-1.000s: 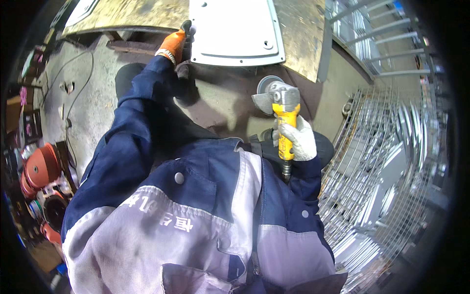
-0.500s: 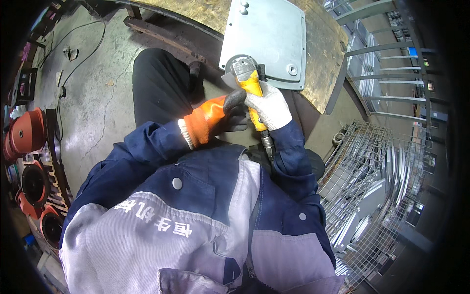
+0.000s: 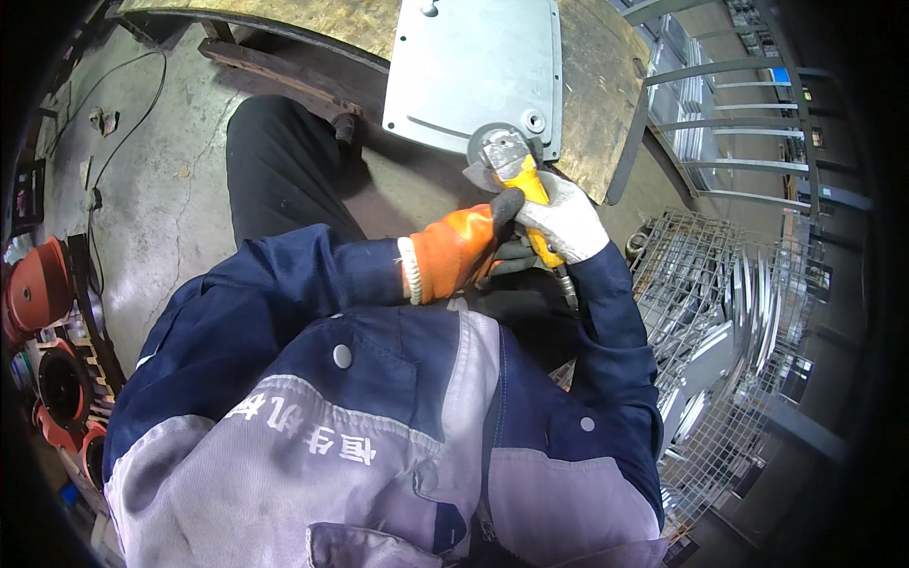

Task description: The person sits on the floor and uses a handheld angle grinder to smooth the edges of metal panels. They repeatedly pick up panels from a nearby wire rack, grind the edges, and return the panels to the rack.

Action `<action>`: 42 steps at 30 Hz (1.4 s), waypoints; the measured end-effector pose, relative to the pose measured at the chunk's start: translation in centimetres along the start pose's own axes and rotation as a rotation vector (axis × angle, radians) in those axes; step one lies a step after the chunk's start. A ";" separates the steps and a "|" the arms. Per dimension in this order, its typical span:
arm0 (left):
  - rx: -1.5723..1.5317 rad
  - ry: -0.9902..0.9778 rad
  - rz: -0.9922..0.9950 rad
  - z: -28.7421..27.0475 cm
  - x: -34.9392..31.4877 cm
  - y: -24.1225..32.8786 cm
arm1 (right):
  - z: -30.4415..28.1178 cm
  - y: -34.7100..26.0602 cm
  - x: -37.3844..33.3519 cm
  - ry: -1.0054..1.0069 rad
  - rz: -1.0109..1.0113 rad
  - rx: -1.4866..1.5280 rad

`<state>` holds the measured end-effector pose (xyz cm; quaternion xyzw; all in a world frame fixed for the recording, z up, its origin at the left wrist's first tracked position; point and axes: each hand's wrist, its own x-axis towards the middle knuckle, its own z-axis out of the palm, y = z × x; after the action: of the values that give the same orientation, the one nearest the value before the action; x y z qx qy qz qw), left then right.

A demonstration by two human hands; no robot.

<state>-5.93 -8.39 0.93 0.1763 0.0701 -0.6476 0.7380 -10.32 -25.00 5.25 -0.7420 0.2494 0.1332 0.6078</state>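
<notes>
My right hand [image 3: 572, 216], in a whitish work glove, is wrapped round the yellow body of an angle grinder [image 3: 535, 194]. The grinder's grey head and disc point up and left, over the near edge of a light grey metal panel [image 3: 473, 80]; I cannot tell whether the disc touches it. My left hand [image 3: 464, 248] wears an orange glove with dark fingers. Its thumb lies against the grinder beside the right hand, and its other fingers curl toward the underside of the body, partly hidden. A hose fitting [image 3: 567, 287] hangs from the grinder's lower end by my right sleeve.
The panel lies on a worn wooden table [image 3: 601, 104]. At right stand a metal rack [image 3: 734, 123] and a wire mesh basket [image 3: 701, 379] holding several flat metal parts. Red round castings [image 3: 38, 289] sit at the far left. A dark cable [image 3: 156, 104] runs across the concrete floor.
Both hands and the grinder have shifted right and slightly down in the picture. The left hand has come in closer against the grinder. The view has turned, so table and panel appear further left.
</notes>
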 end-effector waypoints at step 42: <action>0.242 0.052 -0.134 -0.2 1.2 0.5 | 0.8 3.1 -2.6 0.178 0.037 0.282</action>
<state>-5.26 -9.40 0.39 0.2757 0.0222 -0.6943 0.6644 -14.03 -24.15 3.77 -0.6536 0.3320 0.0417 0.6789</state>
